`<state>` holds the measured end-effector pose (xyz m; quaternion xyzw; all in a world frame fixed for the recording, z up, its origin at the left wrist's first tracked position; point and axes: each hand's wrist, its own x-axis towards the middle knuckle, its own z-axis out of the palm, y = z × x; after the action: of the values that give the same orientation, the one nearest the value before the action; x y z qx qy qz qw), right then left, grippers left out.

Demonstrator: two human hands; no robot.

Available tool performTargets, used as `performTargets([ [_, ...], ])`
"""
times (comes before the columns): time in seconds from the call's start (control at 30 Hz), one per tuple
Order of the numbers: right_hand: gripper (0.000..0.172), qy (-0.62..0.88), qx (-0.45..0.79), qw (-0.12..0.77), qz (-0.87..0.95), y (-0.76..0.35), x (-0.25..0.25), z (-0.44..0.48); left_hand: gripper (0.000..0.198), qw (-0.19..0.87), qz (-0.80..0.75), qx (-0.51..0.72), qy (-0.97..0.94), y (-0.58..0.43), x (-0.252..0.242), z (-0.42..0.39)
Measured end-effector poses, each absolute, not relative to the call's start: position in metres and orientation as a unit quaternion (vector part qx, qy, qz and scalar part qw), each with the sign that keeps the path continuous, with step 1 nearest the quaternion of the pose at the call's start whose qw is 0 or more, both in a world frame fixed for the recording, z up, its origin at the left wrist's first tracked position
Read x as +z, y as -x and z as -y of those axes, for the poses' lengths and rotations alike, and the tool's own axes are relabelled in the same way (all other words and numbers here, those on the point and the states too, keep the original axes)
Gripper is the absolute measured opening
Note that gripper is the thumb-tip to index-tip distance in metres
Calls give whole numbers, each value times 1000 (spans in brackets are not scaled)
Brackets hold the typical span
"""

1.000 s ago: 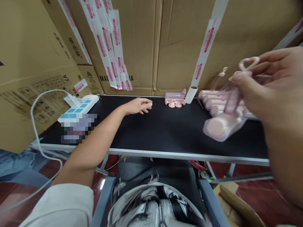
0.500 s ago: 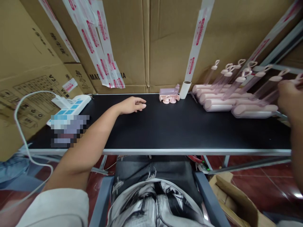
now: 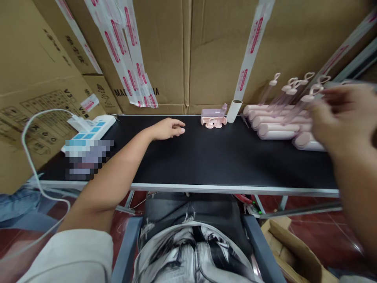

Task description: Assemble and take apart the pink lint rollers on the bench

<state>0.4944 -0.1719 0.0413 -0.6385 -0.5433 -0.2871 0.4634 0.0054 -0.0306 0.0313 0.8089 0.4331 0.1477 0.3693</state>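
Observation:
My left hand [image 3: 168, 128] rests on the black table [image 3: 206, 157] near its far edge, fingers loosely curled and holding nothing. My right hand [image 3: 341, 118] is raised at the right, blurred by motion, in front of a row of pink lint rollers [image 3: 273, 125] in clear bags with heart-shaped handle ends. Its fingers are spread, and I cannot make out anything in them. A small pink holder [image 3: 213, 117] and a white paper tube [image 3: 234, 111] stand at the back of the table, left of the rollers.
Cardboard boxes [image 3: 206, 47] with strips of printed tape wall off the back and left. A white power strip [image 3: 94, 127] with a cable lies at the table's left end. An open cardboard box [image 3: 294, 247] sits on the floor at the lower right.
My right hand set a bagged pink roller down at the right end of the row and has since drawn back toward me. The left hand has stayed in place.

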Motion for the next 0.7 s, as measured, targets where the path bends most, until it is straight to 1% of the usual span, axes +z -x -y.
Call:
performTargets([
  [0.07, 43, 623, -169, 440, 625, -434, 48, 150, 63, 362, -434, 146, -812, -6, 31, 31],
  [0.17, 54, 650, -41, 361, 667, -370, 49, 104, 62, 345, -433, 152, -819, -4, 29, 29],
  [0.2, 58, 672, -17, 334, 661, -358, 47, 87, 61, 337, -433, 153, -822, -3, 28, 28],
  [0.23, 57, 690, -4, 323, 647, -350, 44, 72, 60, 328, -433, 154, -825, -2, 27, 27],
  [0.27, 51, 705, 6, 310, 638, -345, 41, 58, 59, 320, -432, 154, -829, -1, 26, 26],
  [0.33, 31, 722, 16, 283, 631, -344, 37, 36, 57, 305, -427, 156, -837, 0, 26, 26],
  [0.37, 25, 726, 18, 276, 629, -347, 37, 30, 56, 298, -424, 157, -841, 0, 27, 26],
  [0.4, 23, 727, 17, 280, 627, -350, 38, 26, 54, 292, -421, 159, -844, 1, 27, 26],
  [0.43, 25, 722, 14, 296, 625, -354, 41, 25, 53, 283, -419, 162, -848, 1, 27, 27],
  [0.5, 33, 692, 26, 375, 617, -358, 51, 29, 52, 252, -414, 175, -857, 0, 27, 29],
  [0.53, 37, 665, 60, 428, 609, -356, 57, 34, 55, 226, -408, 190, -864, -1, 27, 31],
  [0.6, 45, 591, 201, 522, 582, -344, 65, 49, 67, 150, -370, 236, -886, -6, 26, 34],
  [0.63, 49, 547, 298, 543, 563, -334, 66, 58, 74, 105, -336, 266, -897, -10, 25, 36],
  [0.67, 52, 505, 387, 542, 549, -321, 64, 67, 78, 62, -294, 294, -908, -15, 25, 38],
  [0.7, 55, 475, 453, 525, 542, -307, 61, 76, 78, 22, -247, 316, -916, -20, 24, 40],
])
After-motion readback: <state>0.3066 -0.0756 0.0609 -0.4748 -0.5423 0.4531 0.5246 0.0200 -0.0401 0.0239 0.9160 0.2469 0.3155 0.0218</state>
